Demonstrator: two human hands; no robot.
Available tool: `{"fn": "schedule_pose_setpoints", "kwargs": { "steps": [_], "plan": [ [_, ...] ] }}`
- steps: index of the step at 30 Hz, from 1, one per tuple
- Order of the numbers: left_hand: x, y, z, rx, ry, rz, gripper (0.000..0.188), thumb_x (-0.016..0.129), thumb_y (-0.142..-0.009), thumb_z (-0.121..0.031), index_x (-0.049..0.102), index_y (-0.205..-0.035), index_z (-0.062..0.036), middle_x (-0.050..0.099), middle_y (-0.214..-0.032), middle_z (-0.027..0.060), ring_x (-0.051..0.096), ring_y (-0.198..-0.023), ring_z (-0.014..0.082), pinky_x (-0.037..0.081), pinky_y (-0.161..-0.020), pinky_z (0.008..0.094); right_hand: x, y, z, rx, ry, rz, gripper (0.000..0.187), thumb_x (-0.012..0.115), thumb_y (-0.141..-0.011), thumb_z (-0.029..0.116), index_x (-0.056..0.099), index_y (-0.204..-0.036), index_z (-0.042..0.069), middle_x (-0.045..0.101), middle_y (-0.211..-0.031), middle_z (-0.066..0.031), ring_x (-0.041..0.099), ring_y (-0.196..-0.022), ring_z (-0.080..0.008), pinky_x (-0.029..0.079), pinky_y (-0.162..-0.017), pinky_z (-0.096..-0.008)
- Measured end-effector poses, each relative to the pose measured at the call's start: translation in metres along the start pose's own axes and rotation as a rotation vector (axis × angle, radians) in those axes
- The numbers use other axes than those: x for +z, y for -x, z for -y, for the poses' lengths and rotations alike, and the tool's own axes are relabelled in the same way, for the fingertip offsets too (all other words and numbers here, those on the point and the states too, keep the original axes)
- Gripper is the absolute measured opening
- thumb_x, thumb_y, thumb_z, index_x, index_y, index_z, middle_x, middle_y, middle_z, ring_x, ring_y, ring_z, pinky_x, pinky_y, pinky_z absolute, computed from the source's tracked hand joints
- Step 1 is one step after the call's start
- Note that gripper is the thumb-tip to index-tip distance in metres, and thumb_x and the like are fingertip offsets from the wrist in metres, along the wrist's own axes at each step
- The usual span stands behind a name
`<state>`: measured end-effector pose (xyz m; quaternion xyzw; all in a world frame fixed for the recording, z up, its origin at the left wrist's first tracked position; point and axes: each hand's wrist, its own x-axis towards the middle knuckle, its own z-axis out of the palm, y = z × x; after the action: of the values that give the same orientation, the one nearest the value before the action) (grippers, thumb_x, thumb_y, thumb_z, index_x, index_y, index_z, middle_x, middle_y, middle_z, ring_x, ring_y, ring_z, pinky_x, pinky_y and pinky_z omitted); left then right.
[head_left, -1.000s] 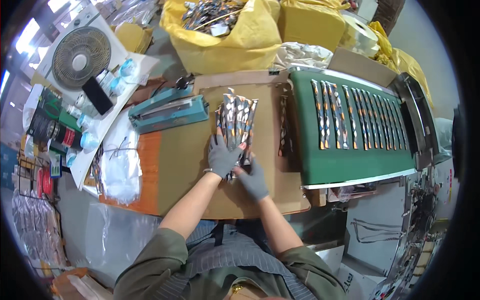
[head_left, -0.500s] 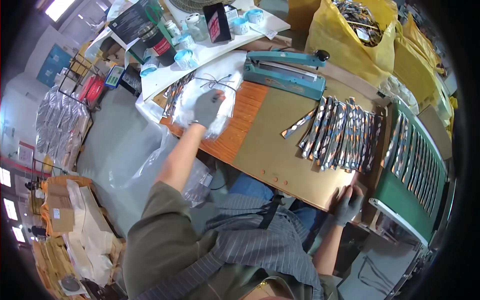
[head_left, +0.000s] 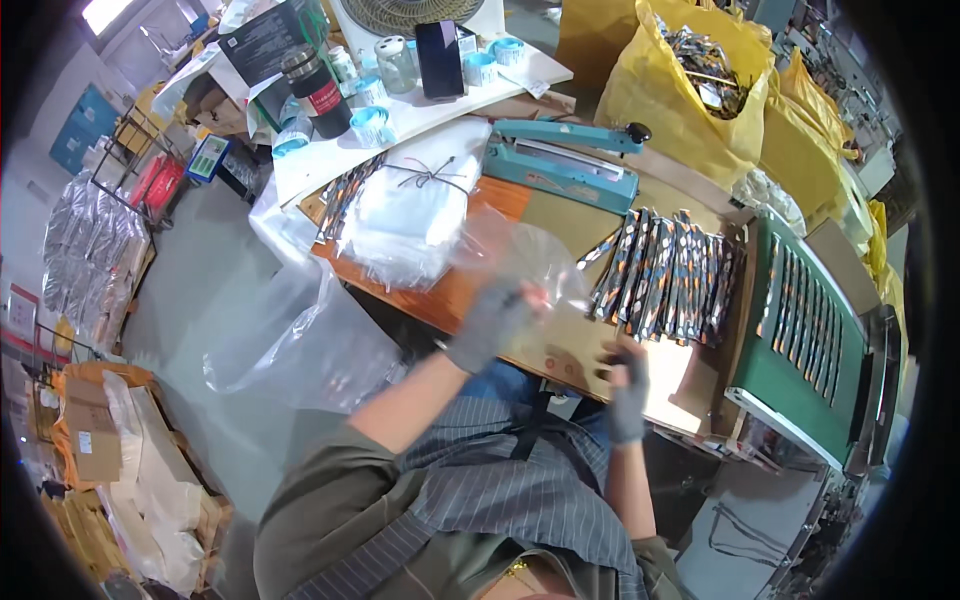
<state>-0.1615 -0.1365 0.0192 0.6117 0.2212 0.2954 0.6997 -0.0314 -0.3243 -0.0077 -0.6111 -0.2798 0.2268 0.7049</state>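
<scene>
A clear plastic bag [head_left: 545, 255] hangs from the pinched fingertips of my left hand [head_left: 492, 322], in a grey fingerless glove, over the front of the worktable. To its right, above the table's front edge, my gloved right hand [head_left: 626, 385] is raised with fingers apart and nothing in it, slightly blurred. Beyond that hand lies a row of slim dark sticks patterned in white and orange [head_left: 670, 275]. A stack of clear bags [head_left: 410, 205], tied with a dark cord, lies on the left of the table.
Behind the sticks stands a teal heat sealer [head_left: 565, 170]. At right, a green conveyor belt [head_left: 770, 370] carries several similar sticks. A white shelf [head_left: 415, 118] holds a phone [head_left: 440, 60], a jar and label rolls. Yellow sacks [head_left: 620, 100] stand at the back right.
My left hand has moved right and nearer from the stack, now with a clear bag. My right hand has moved left from beside the conveyor toward it.
</scene>
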Motion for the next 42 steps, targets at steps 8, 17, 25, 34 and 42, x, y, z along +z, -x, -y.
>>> {"fn": "schedule_pose_setpoints", "kwargs": {
  "steps": [8, 17, 25, 34, 42],
  "plan": [
    [0.032, 0.035, -0.022, -0.221, 0.122, 0.161, 0.024, 0.046, -0.094, -0.022, 0.058, -0.094, -0.0013, 0.062, -0.081, 0.0115, 0.060, -0.077, 0.0229, 0.046, -0.070, 0.0303, -0.043, -0.065, -0.048, -0.030, 0.335, 0.037, 0.014, 0.066, -0.074, 0.016, 0.059, -0.069, 0.004, 0.050, -0.060, 0.0018, 0.048, -0.059, -0.0081, 0.037, -0.049, -0.0259],
    [0.030, -0.018, -0.048, 0.071, 0.417, 0.078, 0.043, 0.053, -0.091, -0.025, 0.048, -0.125, -0.0009, 0.061, -0.092, 0.0057, 0.058, -0.087, 0.0139, 0.048, -0.082, 0.0309, -0.100, -0.046, 0.051, -0.518, 0.832, -0.031, 0.061, 0.072, -0.076, 0.029, 0.047, -0.124, -0.001, 0.055, -0.113, -0.0178, 0.054, -0.107, -0.0279, 0.043, -0.091, -0.0370],
    [0.033, -0.138, 0.117, 0.463, -1.177, -0.029, 0.055, 0.051, -0.088, -0.044, 0.050, -0.118, 0.0026, 0.057, -0.112, 0.0245, 0.053, -0.104, 0.0408, 0.040, -0.090, 0.0463, -0.338, -0.154, 0.084, 0.217, 1.410, -0.854, 0.079, 0.049, -0.081, 0.063, 0.046, -0.127, -0.002, 0.054, -0.118, -0.0271, 0.050, -0.113, -0.0396, 0.038, -0.097, -0.0431],
    [0.153, -0.143, 0.108, 0.016, -0.759, 0.049, 0.071, 0.045, -0.089, -0.052, 0.038, -0.130, 0.0062, 0.051, -0.119, 0.0300, 0.050, -0.110, 0.0421, 0.039, -0.094, 0.0431, -0.179, -0.211, 0.059, 0.176, 1.488, -0.037, 0.088, 0.055, -0.077, 0.061, 0.037, -0.129, -0.008, 0.039, -0.132, -0.0291, 0.040, -0.123, -0.0367, 0.032, -0.102, -0.0395],
    [0.148, -0.172, 0.084, -0.345, -0.337, 0.048, 0.080, 0.056, -0.083, -0.056, 0.038, -0.131, 0.0052, 0.057, -0.113, 0.0153, 0.055, -0.102, 0.0209, 0.043, -0.087, 0.0316, -0.117, -0.238, -0.009, 0.528, 1.041, -0.145, 0.088, 0.067, -0.064, 0.067, 0.052, -0.112, -0.005, 0.060, -0.104, -0.0282, 0.059, -0.101, -0.0376, 0.046, -0.085, -0.0402]
  ]
}}
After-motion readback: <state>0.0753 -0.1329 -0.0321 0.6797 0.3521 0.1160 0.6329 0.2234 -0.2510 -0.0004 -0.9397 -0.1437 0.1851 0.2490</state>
